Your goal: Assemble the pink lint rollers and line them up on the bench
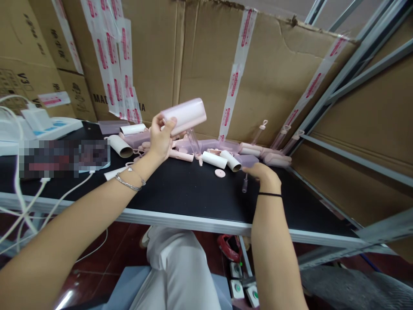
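Raised above the black table, my left hand (163, 134) is closed around a translucent pink case with a white cylinder inside (187, 115). My right hand (266, 175) is low over the table at the right. Its thumb stretches out to the left, and its other fingers are mostly hidden. Just below that thumb is a small screwdriver (245, 185) with a see-through handle; it does not appear gripped. A translucent purple case (245, 161) is beyond the right hand. Near it are a white cardboard tube (231, 161) and a round pink disc (220, 173).
White tubes, pink parts (182, 156) and purple cases line the back of the black table (196, 193), against a taped cardboard wall (206, 64). White cables (66, 198) and a power strip (64, 126) occupy the left. Metal framing (358, 159) closes off the right.
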Demonstrator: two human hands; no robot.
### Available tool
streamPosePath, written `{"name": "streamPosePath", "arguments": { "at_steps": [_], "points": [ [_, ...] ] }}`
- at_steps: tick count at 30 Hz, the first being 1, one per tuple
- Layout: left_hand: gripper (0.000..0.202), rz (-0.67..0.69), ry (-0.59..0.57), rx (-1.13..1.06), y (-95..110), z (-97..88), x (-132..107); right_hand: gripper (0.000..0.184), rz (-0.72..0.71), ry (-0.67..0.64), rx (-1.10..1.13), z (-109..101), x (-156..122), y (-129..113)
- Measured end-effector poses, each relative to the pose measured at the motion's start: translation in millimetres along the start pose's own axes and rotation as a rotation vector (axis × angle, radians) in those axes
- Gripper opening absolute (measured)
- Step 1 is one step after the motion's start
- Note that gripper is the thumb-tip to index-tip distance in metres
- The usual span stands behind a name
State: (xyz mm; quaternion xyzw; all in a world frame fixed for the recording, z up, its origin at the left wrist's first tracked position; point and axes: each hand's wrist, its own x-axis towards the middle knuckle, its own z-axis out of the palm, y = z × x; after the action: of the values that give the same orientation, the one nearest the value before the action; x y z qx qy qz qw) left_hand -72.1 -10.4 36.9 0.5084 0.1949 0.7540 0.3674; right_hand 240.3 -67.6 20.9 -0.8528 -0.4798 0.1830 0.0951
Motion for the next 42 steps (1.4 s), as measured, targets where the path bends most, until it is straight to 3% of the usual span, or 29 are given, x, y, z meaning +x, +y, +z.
{"name": "streamPosePath", "arguments": {
  "at_steps": [2,4,5,7,9,10,12,15,19,25,29,34,38,42],
  "points": [
    [0.05,-0.102,-0.015,-0.057,-2,4.3,-7,0.03,-0.151,0.318,0.078,1,-6,-10],
    [0.049,-0.178,-0.053,-0.097,-3,9.6,-16,0.032,-0.45,0.558,0.263,7,-15,-28],
    [0.049,-0.208,-0.083,-0.114,-3,12.5,-21,0.032,-0.629,0.562,0.381,13,-20,-38],
    [0.048,-0.253,-0.153,-0.142,-3,18.2,-30,0.035,-0.907,0.363,0.552,28,-30,-58],
    [0.048,-0.281,-0.22,-0.159,-4,22.3,-37,0.039,-1.013,0.138,0.56,43,-38,-73],
    [0.048,-0.292,-0.252,-0.153,-6,23.2,-39,0.037,-1.029,0.075,0.521,49,-41,-77],
    [0.049,-0.311,-0.309,-0.089,-11,21.9,-39,0.029,-1.013,0.085,0.42,53,-43,-80],
    [0.062,-0.268,-0.382,0.122,-21,14.0,-31,0.017,-0.918,0.329,0.246,45,-40,-73],
    [0.071,-0.033,-0.488,0.362,-18,5.4,-22,0.022,-0.822,0.575,-0.046,30,-39,-61],
    [0.047,0.269,-0.723,0.795,15,12.0,-29,0.026,-0.886,0.618,-0.276,33,-52,-66],
    [0.043,0.347,-0.739,0.896,17,14.3,-31,0.025,-0.883,0.673,-0.254,35,-53,-67],
    [0.038,0.351,-0.742,0.923,7,9.2,-24,0.027,-0.94,0.948,-0.134,35,-49,-65],
    [0.041,0.292,-0.779,0.901,4,7.3,-21,0.031,-0.986,1.028,-0.037,38,-48,-66],
    [0.043,0.177,-0.909,0.939,6,10.4,-25,0.037,-0.935,1.028,0.064,39,-47,-67]
  ]
}}
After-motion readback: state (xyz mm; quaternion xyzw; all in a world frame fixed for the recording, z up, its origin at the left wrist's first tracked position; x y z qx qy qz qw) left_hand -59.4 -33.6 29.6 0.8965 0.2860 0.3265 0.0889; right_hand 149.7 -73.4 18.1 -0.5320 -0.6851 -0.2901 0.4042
